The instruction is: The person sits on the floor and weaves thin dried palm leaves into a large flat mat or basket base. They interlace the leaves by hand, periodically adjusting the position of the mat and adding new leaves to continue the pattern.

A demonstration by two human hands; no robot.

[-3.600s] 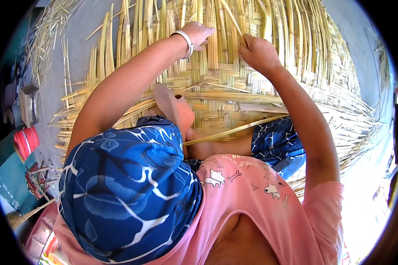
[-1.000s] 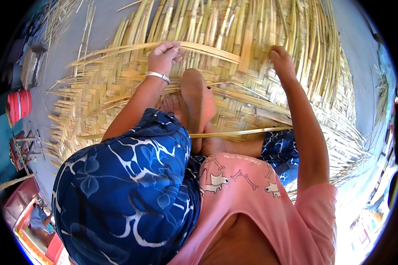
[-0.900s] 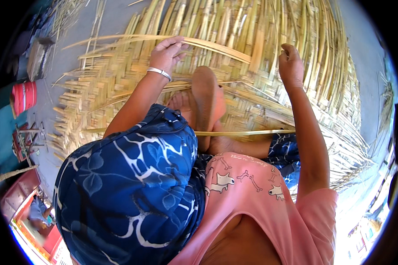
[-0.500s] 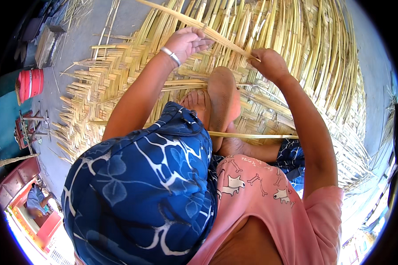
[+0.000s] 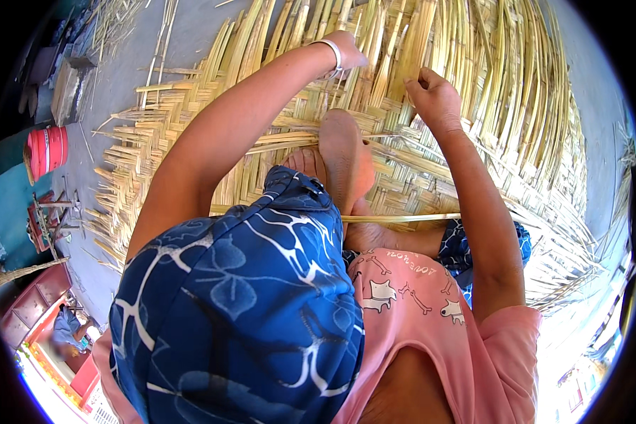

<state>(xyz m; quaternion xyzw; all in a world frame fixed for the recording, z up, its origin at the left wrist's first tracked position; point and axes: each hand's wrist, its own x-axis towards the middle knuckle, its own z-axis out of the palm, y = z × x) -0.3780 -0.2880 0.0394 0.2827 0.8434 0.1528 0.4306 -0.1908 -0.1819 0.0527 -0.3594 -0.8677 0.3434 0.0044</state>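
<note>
Your blue patterned trouser knee [image 5: 240, 297] rises nearest and hides part of the mat's near edge. Past it, a loose strip [image 5: 403, 218] runs crosswise in front of your lower leg, and a sandal [image 5: 343, 155] stands beside your bare foot [image 5: 306, 164], over the middle of the woven mat [image 5: 400, 189].

Seat each strip flat and snug against the finished weave before you let go; that would likely hold the pattern better than pulling from the loose end. Judging by how thin they look, the split strips could crack if bent sharply, so lift them gently and only as high as needed. Mind the loose strip and your foot, which might press on or snag the weave.

The mat spreads beneath and beyond both hands. Your right hand [image 5: 434, 102] is over its right half, fingers curled in; you can't tell here whether they pinch a strip. Your left hand [image 5: 348, 51] reaches farther, toward the far edge, bent at the wrist with its fingers hidden, so its grip can't be told. Around and beyond both hands, long strips [image 5: 498, 63] run side by side toward the far edge.
</note>
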